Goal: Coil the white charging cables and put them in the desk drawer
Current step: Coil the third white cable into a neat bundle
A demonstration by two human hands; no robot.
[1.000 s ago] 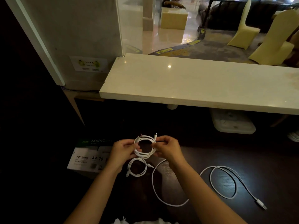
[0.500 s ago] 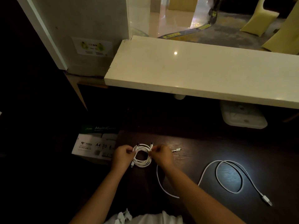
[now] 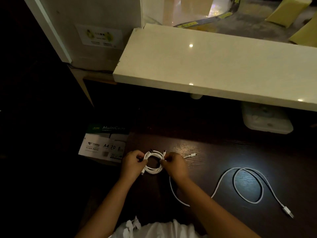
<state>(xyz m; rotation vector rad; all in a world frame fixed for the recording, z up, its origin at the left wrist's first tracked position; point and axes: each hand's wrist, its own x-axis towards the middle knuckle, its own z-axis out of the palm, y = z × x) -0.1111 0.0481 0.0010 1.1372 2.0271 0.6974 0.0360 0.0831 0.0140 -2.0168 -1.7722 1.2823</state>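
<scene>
Lowered coil, hands still pinching.

A reception or lobby desk: stone counter ledge, copy-paper box, covered banquet chairs beyond

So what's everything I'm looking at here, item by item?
coiled cable: 1, white, pinched between both hands above the desk
loose cable: 1, white, looped on the desk at right, plug end near the front edge
desk: 1, dark wood, under the hands
paper box: 1, white and green, left of the desk
stone counter: 1, cream, above the desk
plastic lidded container: 1, whitish, under the counter at right
left hand: 1, holds the coil's left side
right hand: 1, holds the coil's right side
</scene>
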